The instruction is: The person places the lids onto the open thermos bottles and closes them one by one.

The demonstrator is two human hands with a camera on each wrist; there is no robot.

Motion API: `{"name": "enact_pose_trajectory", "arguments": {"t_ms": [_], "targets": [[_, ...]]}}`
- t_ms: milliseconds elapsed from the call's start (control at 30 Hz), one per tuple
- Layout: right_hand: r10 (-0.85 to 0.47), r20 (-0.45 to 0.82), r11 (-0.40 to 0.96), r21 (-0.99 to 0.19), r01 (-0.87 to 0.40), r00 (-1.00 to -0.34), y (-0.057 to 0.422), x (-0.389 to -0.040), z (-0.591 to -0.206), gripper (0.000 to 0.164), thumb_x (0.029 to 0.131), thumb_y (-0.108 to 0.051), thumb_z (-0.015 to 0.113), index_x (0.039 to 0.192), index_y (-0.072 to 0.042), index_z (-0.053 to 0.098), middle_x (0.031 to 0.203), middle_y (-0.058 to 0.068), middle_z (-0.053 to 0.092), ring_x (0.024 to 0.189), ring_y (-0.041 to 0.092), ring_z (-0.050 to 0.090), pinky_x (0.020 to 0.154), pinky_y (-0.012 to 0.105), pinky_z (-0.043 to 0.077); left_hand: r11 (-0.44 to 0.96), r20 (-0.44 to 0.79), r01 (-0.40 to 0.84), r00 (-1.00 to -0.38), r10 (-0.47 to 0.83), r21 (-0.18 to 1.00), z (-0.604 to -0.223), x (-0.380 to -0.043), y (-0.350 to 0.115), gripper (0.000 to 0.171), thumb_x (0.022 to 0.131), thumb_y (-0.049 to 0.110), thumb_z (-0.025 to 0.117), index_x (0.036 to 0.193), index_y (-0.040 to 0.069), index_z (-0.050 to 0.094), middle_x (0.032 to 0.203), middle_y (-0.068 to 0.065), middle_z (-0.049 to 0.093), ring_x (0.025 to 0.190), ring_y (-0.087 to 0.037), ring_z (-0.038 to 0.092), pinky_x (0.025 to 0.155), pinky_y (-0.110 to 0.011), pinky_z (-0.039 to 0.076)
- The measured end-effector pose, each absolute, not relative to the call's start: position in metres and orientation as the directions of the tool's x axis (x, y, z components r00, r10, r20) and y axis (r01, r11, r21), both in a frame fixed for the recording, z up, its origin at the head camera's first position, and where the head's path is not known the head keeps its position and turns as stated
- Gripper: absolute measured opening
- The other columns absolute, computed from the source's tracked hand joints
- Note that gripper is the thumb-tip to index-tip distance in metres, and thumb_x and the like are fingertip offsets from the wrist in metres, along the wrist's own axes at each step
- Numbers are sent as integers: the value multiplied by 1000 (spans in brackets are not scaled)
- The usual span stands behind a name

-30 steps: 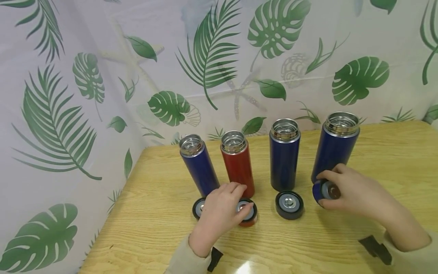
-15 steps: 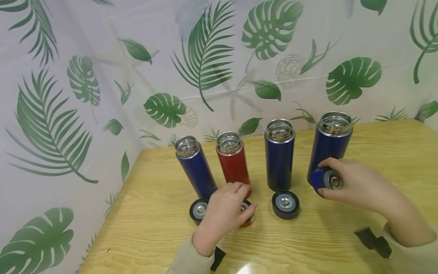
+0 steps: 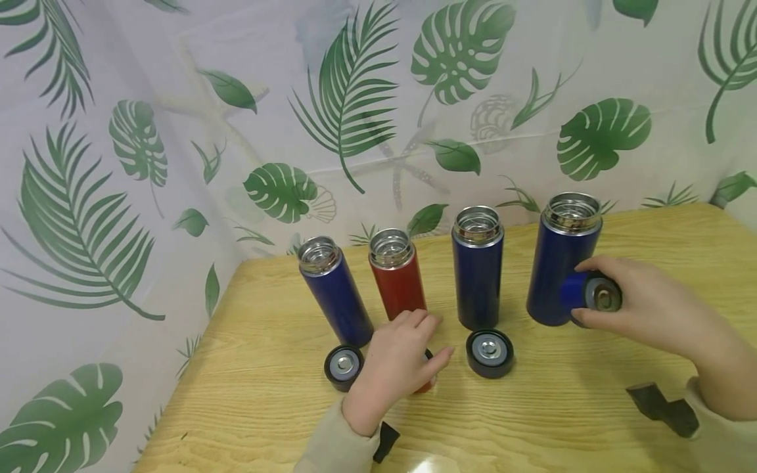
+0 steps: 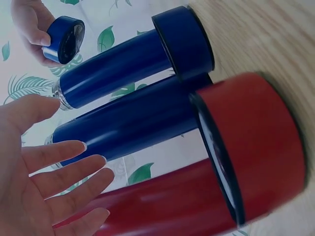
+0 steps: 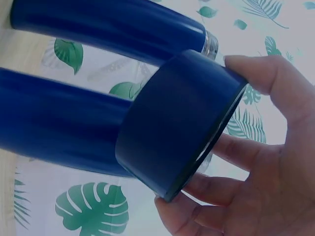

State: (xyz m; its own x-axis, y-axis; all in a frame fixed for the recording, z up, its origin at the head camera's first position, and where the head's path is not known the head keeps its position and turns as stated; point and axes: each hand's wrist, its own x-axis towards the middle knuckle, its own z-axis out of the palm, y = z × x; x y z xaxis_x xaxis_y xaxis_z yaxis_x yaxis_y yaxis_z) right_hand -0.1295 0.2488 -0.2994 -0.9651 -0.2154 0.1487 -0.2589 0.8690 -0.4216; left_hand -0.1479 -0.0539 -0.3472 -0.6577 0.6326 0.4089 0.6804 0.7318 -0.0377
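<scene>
L hand (image 3: 395,355) loose w/ fingers (image 4: 76,173) approx. straight, R hand (image 3: 656,303) in thumb-vs-fingers pinch

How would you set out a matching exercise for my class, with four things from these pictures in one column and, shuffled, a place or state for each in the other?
Column one
1. right hand
2. left hand
3. red bottle
4. leafy backdrop

Column two
A. holding nothing, in front of a bottle
B. rising behind the table
C. gripping a blue lid
D. open at the top, second from the left in its row

Right pairs: 1-C, 2-A, 3-D, 4-B
</scene>
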Motion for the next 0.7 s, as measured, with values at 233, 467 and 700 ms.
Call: {"name": "enact_pose_trajectory", "arguments": {"t_ms": [233,467,700], "targets": [[-179,176,856,-458,-242,-968,260,-130,-299,59,71,-34,73,110,4,49,95,21,58,76,30,57,57,41,46,718,399,696,-661,636,9,-346,-151,-42,36,81,41,59,104,13,62,95,2,61,85,-11,56,66,-22,47],[-142,186,876,-435,-211,-972,266,-130,-297,64,71,-33,73,111,7,46,93,25,57,73,31,57,55,41,46,698,402,715,-651,643,43,-346,-155,-28,35,83,41,57,104,14,62,98,2,61,88,-10,56,64,-20,48],[-114,156,881,-441,-172,-981,268,-130,-293,66,73,-30,72,115,12,42,99,34,51,76,41,55,56,46,46,675,412,736,-633,655,57,-341,-156,-13,35,83,40,57,104,14,62,99,3,61,88,-9,56,65,-18,47]]}}
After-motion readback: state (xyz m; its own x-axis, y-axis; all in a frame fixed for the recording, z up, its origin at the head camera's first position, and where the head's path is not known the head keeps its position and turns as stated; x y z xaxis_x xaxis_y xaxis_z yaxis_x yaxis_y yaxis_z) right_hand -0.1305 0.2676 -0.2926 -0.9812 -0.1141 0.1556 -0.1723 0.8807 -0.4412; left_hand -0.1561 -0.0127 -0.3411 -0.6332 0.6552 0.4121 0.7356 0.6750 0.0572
